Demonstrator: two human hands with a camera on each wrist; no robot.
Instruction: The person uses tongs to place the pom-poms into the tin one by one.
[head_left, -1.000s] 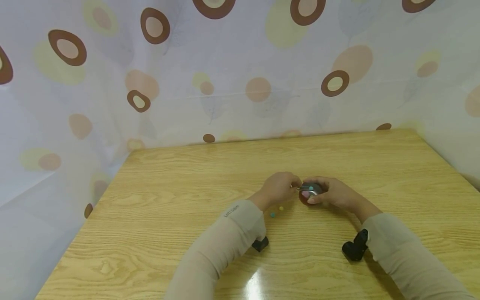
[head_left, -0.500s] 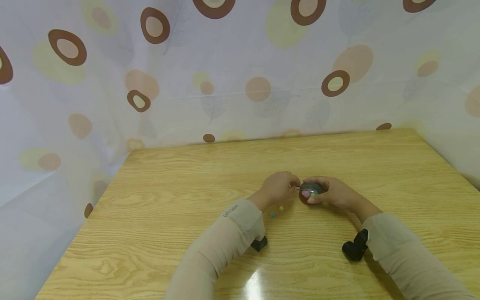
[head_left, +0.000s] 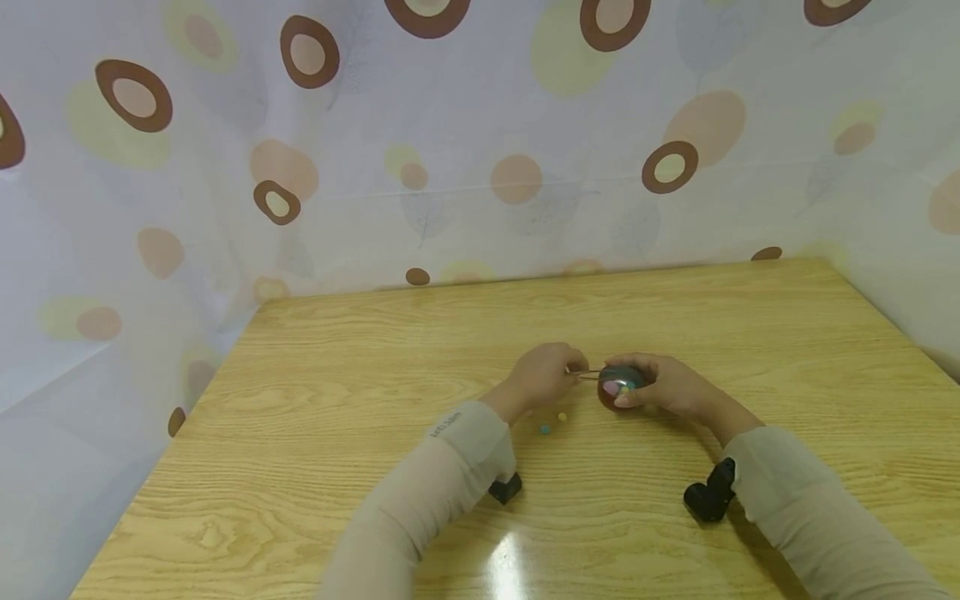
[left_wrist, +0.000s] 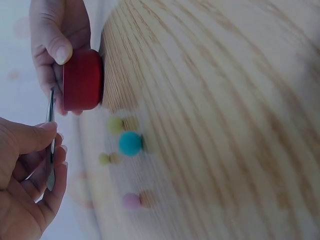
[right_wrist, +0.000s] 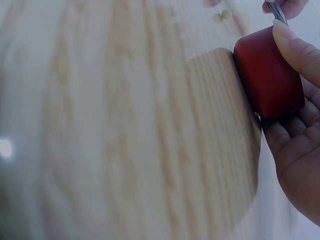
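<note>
Tweezers [left_wrist: 50,150] are pinched between the thumb and fingers of a left hand [head_left: 542,372], their tips extending right to the rim of a small red bowl [right_wrist: 267,75] on a wood-grain table [head_left: 360,433]. The left sleeve [head_left: 431,500] slants in from the near edge, the back of the hand turned up; whether the tips grasp anything cannot be told. The right sleeve [head_left: 817,508] angles in from the near right, and the right hand [head_left: 671,385] grips the bowl from its right side, thumb on the near wall, fingers curled around the far one. The bowl, right of the table's middle, has a smooth, rounded red outside and a shiny dark grey interior, where a pink ball [head_left: 611,387] shows beside smaller coloured pieces partly hidden by the thumb. Loose on the table to the bowl's near left are a turquoise ball [left_wrist: 130,144], two yellow balls [left_wrist: 115,125] and another pink one [left_wrist: 132,201]. Spotted cloth [head_left: 450,92] hangs along the far side.
</note>
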